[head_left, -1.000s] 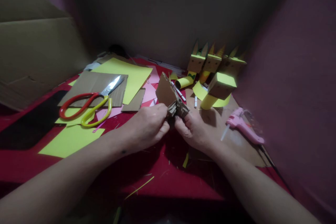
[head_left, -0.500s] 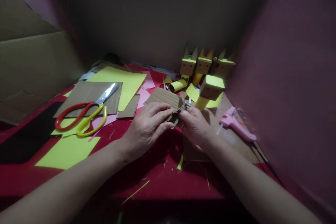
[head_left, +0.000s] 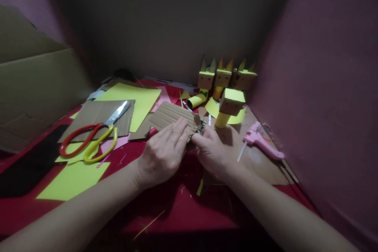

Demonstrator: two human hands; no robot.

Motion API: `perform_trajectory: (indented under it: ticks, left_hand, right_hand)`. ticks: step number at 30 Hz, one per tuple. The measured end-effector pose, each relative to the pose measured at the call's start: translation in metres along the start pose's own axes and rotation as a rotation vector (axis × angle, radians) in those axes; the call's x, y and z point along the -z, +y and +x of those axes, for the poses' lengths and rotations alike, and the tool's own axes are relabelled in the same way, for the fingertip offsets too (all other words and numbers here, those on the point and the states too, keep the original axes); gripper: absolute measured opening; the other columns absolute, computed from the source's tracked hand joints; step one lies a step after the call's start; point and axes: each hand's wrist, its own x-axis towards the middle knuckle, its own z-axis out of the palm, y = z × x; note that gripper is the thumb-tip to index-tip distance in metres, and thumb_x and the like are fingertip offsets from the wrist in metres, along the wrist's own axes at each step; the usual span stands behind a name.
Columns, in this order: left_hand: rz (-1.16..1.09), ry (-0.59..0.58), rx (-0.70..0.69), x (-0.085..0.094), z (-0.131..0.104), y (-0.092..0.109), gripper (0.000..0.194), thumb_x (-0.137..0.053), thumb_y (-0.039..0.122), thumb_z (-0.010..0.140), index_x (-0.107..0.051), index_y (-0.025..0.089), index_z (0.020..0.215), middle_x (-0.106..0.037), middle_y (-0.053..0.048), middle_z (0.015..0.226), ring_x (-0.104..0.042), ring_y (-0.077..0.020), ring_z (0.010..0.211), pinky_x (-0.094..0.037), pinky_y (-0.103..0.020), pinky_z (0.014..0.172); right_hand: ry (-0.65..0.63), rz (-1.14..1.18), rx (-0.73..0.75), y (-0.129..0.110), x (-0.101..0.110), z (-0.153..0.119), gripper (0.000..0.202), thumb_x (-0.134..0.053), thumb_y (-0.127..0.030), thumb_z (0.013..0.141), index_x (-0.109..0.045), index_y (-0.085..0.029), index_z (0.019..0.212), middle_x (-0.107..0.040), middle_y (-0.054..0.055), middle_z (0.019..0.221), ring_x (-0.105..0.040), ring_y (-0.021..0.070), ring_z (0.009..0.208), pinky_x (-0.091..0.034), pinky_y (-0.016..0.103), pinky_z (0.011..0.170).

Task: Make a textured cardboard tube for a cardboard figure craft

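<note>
L hand point(head_left: 163, 151) near ctr, fingers tog. & flattish over torn cardboard pc point(head_left: 173, 117); R hand point(head_left: 214, 151) pinching its ragged R end, thumb on near side. Hands just beside each other, cardboard betw. & beyond them, ribs showing on top.

Worktop point(head_left: 177, 212) = red cloth, w/ scraps & thin yellow strip point(head_left: 149, 225) at near edge. L side: yellow sheet point(head_left: 73, 181) near; beyond it red/yellow-handled scissors point(head_left: 102, 136), blades on flat cardboard point(head_left: 94, 116), pointing far-R; dark flat item point(head_left: 32, 161) far L of the sheet. Big yellow sheet point(head_left: 141, 100) & pink paper point(head_left: 162, 96) behind.

R side: brown board point(head_left: 262, 169) w/ pink glue gun point(head_left: 261, 141), nozzle pointing near-L, cord off to R. Box-headed figure point(head_left: 232, 104) on yellow tube stands L of gun, no ears; three eared figures point(head_left: 221, 76) farther back.

Room: dim; dark wall point(head_left: 165, 19) far, purple wall point(head_left: 321, 98) close on R, big cardboard panel point(head_left: 32, 94) on L. Open red cloth near side of hands, betw. forearms; far side crowded.
</note>
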Motion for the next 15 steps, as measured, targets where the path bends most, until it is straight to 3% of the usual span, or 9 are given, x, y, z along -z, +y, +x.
perform_trajectory:
  ticks: [5,10,15]
  left_hand:
    - [-0.113,0.022,0.021,-0.002,-0.003,-0.003,0.022,-0.055,0.002,0.081,-0.058,-0.002,0.103,-0.069,-0.029,0.105,-0.068,-0.0346,0.099,-0.060,-0.044,0.081]
    - [-0.156,-0.009,0.064,-0.001,-0.003,-0.006,0.017,-0.053,0.006,0.084,-0.057,0.003,0.101,-0.071,-0.024,0.101,-0.070,-0.0303,0.095,-0.060,-0.040,0.079]
    - [-0.301,-0.057,0.270,0.002,-0.002,-0.009,0.017,-0.045,0.008,0.088,-0.057,0.010,0.100,-0.071,-0.016,0.101,-0.069,-0.0221,0.095,-0.058,-0.035,0.081]
  right_hand:
    - [-0.069,0.074,-0.074,0.004,0.004,-0.001,0.007,-0.053,-0.014,0.062,-0.052,-0.020,0.067,-0.050,-0.007,0.057,-0.041,0.0087,0.051,-0.034,0.021,0.050]
    - [-0.135,0.034,-0.072,0.007,0.013,0.001,0.014,-0.050,-0.009,0.061,-0.056,-0.019,0.069,-0.051,-0.006,0.057,-0.045,0.0098,0.055,-0.037,0.022,0.053]
    - [-0.129,0.047,-0.113,0.004,0.014,0.003,0.027,-0.051,-0.008,0.060,-0.062,-0.019,0.082,-0.057,-0.004,0.062,-0.047,0.0105,0.052,-0.038,0.023,0.050]
